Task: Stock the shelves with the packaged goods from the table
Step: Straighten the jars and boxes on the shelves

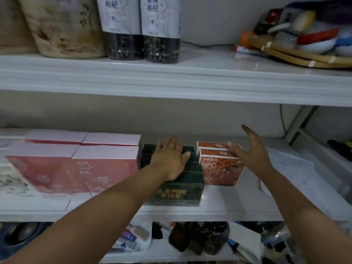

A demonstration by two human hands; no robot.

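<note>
middle shelf (209, 212): three groups of packaged goods in a row. dark boxes (181, 191) at centre, front one with gold lettering, more behind it. pink boxes (76, 168) just beside them at 9 o'clock, orange boxes (219, 168) just beside them at 3 o'clock, one behind the other.

left grip (169, 159): palm down on top of the dark boxes, fingers straight and apart, clamped on nothing.

right grip (251, 151): fingers spread wide, at 3 o'clock of the orange boxes, thumb blurred over their top edge; contact cannot be told.

upper shelf (190, 79): two bottles (142, 46) with dark contents at 12 o'clock, mixed clutter at 2 o'clock.
</note>
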